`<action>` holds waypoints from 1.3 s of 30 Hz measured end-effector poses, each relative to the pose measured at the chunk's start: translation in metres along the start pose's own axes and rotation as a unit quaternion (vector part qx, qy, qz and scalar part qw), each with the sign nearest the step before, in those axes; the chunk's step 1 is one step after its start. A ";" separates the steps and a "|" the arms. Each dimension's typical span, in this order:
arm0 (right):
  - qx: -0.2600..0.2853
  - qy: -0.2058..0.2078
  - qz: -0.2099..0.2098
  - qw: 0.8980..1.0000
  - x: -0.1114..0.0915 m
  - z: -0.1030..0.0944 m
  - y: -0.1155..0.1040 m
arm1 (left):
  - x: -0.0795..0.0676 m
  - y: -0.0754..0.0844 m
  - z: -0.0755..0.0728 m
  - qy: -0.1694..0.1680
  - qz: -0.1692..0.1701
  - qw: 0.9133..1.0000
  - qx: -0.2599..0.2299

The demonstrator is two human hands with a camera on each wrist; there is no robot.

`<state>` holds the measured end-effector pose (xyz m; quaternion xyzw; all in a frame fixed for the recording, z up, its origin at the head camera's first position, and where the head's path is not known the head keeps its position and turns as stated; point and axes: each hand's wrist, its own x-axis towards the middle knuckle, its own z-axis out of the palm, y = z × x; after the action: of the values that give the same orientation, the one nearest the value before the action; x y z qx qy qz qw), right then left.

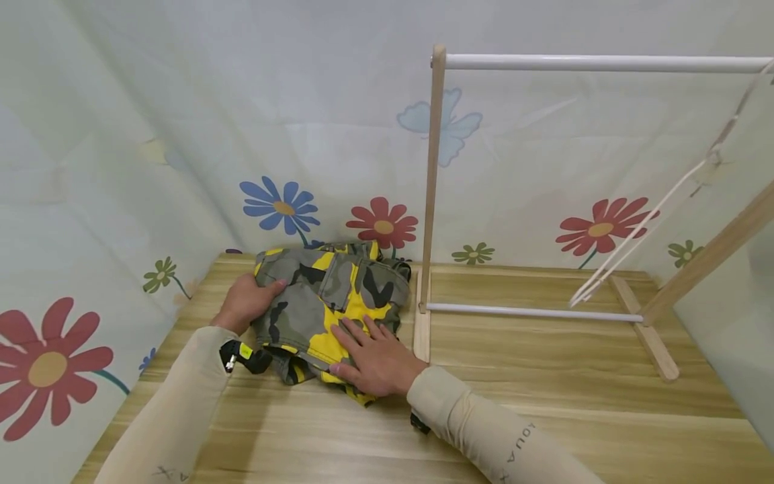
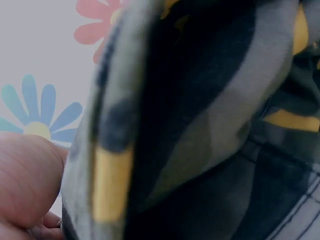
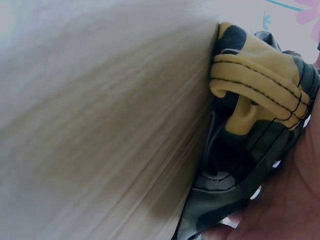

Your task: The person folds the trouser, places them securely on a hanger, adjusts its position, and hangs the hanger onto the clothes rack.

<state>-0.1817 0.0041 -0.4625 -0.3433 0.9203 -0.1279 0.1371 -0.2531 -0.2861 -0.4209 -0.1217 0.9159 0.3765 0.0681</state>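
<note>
A bundled camouflage garment in grey, black and yellow lies on the wooden table. At its left edge my left hand grips the cloth, thumb on top and the other fingers hidden beneath. My right hand rests with spread, straight fingers on the garment's lower right part. In the left wrist view a fold of the garment stands up beside the hand, opening on a dark inside. A stitched yellow strip on the garment shows near my right palm in the right wrist view.
Right of the garment stands a rack with a wooden post, a white top bar and a lower bar. White cord hangs at its right side. A flower-printed curtain borders the wooden table.
</note>
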 end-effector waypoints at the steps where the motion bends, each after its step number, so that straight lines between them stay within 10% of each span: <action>1: 0.003 -0.004 0.001 1.000 0.000 0.000 0.000 | -0.001 0.001 0.000 0.001 0.003 1.000 0.004; 21: -0.005 -0.050 0.006 0.999 -0.003 -0.007 -0.002 | -0.032 0.036 0.011 -0.004 0.060 0.996 0.065; 39: 0.004 -0.047 0.030 0.998 -0.015 -0.009 -0.003 | -0.020 0.012 0.000 -0.076 0.078 0.993 0.050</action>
<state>-0.1719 0.0134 -0.4511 -0.3207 0.9223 -0.1109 0.1850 -0.2374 -0.2744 -0.4090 -0.0171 0.9326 0.3422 0.1136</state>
